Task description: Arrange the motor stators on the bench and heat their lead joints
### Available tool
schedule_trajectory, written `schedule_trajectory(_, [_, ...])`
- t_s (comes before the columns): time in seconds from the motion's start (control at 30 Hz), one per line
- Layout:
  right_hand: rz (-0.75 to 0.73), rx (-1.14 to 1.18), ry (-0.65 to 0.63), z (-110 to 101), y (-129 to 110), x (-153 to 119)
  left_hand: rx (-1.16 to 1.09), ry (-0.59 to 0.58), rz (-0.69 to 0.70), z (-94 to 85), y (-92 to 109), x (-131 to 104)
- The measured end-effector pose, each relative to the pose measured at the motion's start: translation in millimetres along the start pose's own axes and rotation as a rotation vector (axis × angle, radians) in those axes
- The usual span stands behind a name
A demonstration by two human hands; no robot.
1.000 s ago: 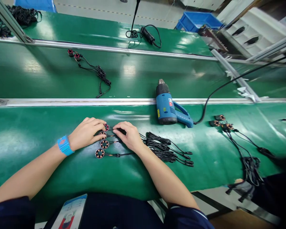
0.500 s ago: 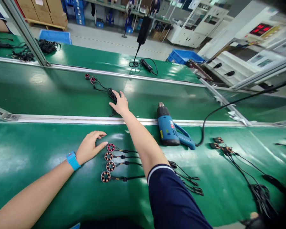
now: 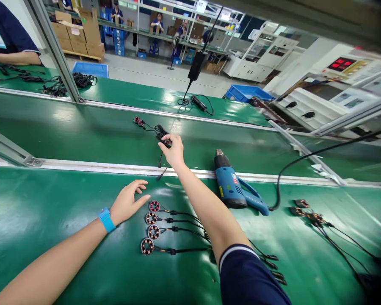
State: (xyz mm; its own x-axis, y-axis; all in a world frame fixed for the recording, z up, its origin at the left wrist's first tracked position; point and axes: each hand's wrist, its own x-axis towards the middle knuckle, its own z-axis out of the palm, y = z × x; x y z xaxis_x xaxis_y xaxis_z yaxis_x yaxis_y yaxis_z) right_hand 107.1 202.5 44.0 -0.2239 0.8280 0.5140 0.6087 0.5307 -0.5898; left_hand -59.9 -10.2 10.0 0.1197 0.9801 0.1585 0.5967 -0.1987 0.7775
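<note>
My right hand [image 3: 174, 151] reaches over the metal rail and is closed on a bundle of black cable [image 3: 161, 132]. Two small red-wound motor stators [image 3: 139, 122] lie at the far end of that cable, and a loose plug end [image 3: 161, 174] hangs over the rail. My left hand [image 3: 129, 201], with a blue wristband [image 3: 106, 219], rests on the green bench, fingers apart and holding nothing. Right beside it, several ring-shaped stators with copper or red windings [image 3: 147, 246] lie in a column, their black cables running right beneath my right forearm.
A blue heat gun [image 3: 230, 186] lies across the rail [image 3: 114, 166], its cord trailing right. More cabled stators [image 3: 314, 218] lie on the right. Beyond the belt [image 3: 98, 137] are a hanging black adapter [image 3: 196, 66], blue bins [image 3: 247, 92], and a co-worker's sleeve [image 3: 14, 34] at far left.
My right hand has closed on the cable bundle, and its plug end now lies over the rail. My left hand stays open by the stators. The camera view has tilted up.
</note>
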Motion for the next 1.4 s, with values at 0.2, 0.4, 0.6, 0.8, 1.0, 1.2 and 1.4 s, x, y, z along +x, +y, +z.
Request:
schedule_trajectory(0.2, [-0.281, -0.114, -0.066, -74.3, -3.6, -57.7, 0.141, 0.129, 0.001, -17.4, -23.3, 50.6])
schedule_trajectory(0.4, [-0.657, -0.356, -0.254, -156.3, -0.4, -127.7, 0.407, 0.026, 0.139, -29.9, -33.4, 145.0])
schedule_trajectory(0.6, [-0.758, -0.614, -0.317, -186.8, 3.1, -179.2, 0.568, -0.319, 0.285, -8.0, -14.1, 204.1])
schedule_trajectory(0.8, [-0.433, -0.626, -0.325, -206.8, 19.4, -217.4, 0.721, -0.463, 0.254, 0.3, 17.3, 228.6])
schedule_trajectory(1.0, [-0.167, -0.706, -0.338, -266.1, 33.0, -253.4, 0.713, -0.468, 0.341, 7.3, 50.2, 169.1])
schedule_trajectory(1.2, [0.084, -0.553, -0.301, -291.0, 55.8, -268.5, 0.633, -0.448, 0.340, 11.4, 52.6, 96.1])
schedule_trajectory(1.4, [0.185, -0.491, -0.118, -288.3, 91.2, -235.3, 0.592, -0.431, 0.277, -7.3, 39.0, 75.0])
